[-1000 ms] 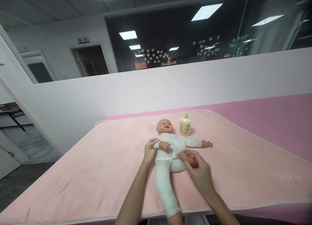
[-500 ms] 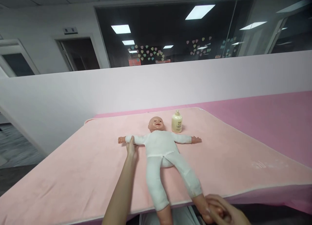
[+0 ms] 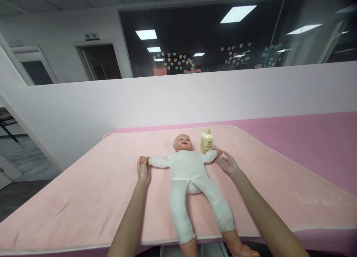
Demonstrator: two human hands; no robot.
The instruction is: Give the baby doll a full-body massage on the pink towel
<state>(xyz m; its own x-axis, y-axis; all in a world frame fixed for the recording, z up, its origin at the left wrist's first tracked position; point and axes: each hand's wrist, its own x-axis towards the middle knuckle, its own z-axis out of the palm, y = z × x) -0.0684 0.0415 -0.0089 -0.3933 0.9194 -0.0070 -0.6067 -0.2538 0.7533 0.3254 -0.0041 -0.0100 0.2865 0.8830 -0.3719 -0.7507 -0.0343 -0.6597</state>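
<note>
A baby doll [image 3: 187, 166] in a white fabric suit lies face up with its arms spread and its legs toward me. My left hand [image 3: 143, 168] is closed around the doll's small hand [image 3: 142, 159] at the left. At the other side, my right hand [image 3: 228, 164] has its fingers stretched out under the doll's wrist, with the thumb apart beside the doll's other hand [image 3: 219, 152]. That forearm is tilted slightly upward. Just behind it stands a pale yellow pump bottle [image 3: 206, 141], close to the doll's head.
A pink towel [image 3: 92, 197] covers the table beneath the doll. The doll's feet reach past the table's front edge. Behind the table runs a low white partition [image 3: 178, 101], with a dark window [image 3: 200, 38] beyond. Pink surface [image 3: 320, 145] extends to the right.
My right hand has left the doll's foot and moved up to its arm, which now tilts upward. My left hand has slid from the doll's forearm out to its hand.
</note>
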